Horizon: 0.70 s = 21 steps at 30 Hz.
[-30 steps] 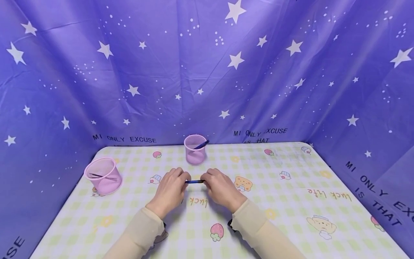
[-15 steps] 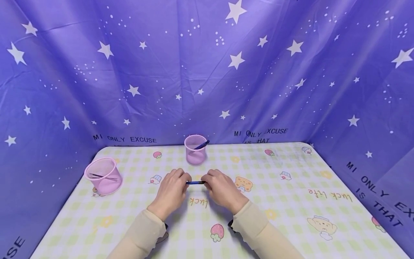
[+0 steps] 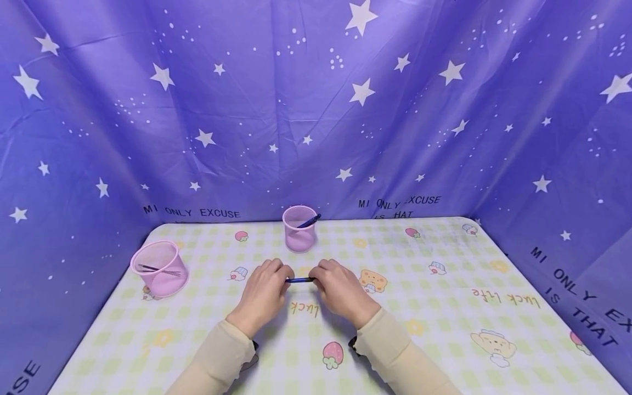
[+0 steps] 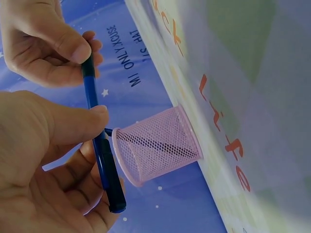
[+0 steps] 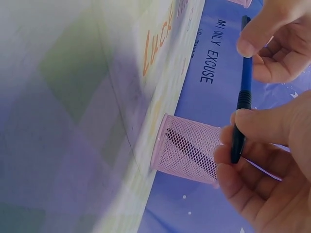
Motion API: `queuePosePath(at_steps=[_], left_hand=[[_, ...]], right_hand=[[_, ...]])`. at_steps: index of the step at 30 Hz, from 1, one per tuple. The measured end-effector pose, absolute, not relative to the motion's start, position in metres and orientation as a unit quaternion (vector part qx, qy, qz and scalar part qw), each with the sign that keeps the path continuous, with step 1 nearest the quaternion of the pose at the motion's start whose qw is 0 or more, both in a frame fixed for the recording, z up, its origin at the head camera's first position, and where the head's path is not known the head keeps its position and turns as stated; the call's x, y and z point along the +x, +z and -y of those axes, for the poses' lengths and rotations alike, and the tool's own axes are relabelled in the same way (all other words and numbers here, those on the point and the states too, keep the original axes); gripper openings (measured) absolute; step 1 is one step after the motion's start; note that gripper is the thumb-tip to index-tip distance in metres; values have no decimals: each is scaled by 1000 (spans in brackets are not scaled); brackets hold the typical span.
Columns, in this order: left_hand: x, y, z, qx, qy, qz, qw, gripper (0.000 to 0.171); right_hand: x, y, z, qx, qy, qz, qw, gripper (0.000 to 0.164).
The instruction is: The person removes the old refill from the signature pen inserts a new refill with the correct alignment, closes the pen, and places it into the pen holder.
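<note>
A blue pen [image 3: 299, 280] with dark ends is held level above the table, between both hands. My left hand [image 3: 261, 291] pinches the clip end with thumb and fingers. In the left wrist view the clip part of the pen [image 4: 108, 167] lies across those curled fingers. My right hand [image 3: 343, 291] pinches the opposite end. The right wrist view shows the dark ribbed grip and pointed end of the pen [image 5: 238, 138] between its thumb and fingers. Behind the hands stands a pink mesh pen cup [image 3: 299, 241] with a dark blue pen [image 3: 309, 221] leaning in it.
Another pink mesh cup [image 3: 167, 282] stands at the left, holding thin dark sticks [image 3: 148, 268] whose kind I cannot tell. A checked, cartoon-printed cloth covers the table [image 3: 444, 351]. A purple star-patterned curtain [image 3: 306, 99] rises around the back and sides.
Both hands and the pen have shifted very slightly toward the person. The hold at each end looks the same, and the cups stay where they stood.
</note>
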State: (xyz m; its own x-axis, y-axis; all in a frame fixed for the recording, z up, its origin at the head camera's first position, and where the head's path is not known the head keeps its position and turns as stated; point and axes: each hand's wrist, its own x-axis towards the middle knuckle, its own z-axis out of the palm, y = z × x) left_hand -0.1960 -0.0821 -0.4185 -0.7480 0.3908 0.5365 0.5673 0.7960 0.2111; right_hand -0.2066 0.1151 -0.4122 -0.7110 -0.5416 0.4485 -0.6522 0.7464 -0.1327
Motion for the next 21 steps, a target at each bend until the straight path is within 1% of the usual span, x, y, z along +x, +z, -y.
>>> queuePosePath(at_steps=[8, 21], left_hand=[[-197, -420, 82, -265, -185, 915, 239, 17], [-194, -419, 82, -277, -174, 916, 232, 15]], right_hand=[[-206, -414, -116, 324, 143, 919, 176, 12], [-205, -415, -118, 338, 153, 911, 179, 14]])
